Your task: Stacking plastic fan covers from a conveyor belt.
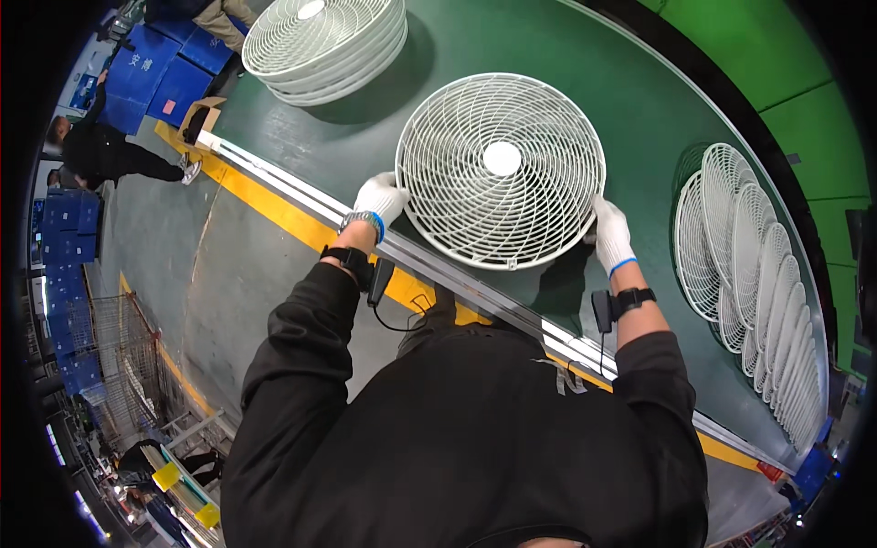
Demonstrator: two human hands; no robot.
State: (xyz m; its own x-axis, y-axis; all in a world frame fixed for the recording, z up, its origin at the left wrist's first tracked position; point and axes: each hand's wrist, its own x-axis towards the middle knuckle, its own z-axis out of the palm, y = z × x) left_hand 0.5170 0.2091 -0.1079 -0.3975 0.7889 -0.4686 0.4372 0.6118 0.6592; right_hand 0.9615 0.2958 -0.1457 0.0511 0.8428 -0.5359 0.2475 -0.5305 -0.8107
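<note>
A round white fan grille [461,205] with a solid disc at its centre is held by its rim over the green work surface. My left hand [382,196], in a white glove, grips the rim at the lower left. My right hand [610,230], gloved too, has its fingers on the rim at the lower right, with the fingertips partly hidden. Beyond the grille to the left is a stack of similar white grilles [343,78]. On the right, several more white grilles [772,274] lean in an overlapping row.
The green table [639,100] has a pale metal edge rail [274,183] on my side. A small cardboard box [203,123] stands at its left end. Blue boxes [146,78] and a walking person [110,153] are at far left. Wire cages [119,356] stand at left.
</note>
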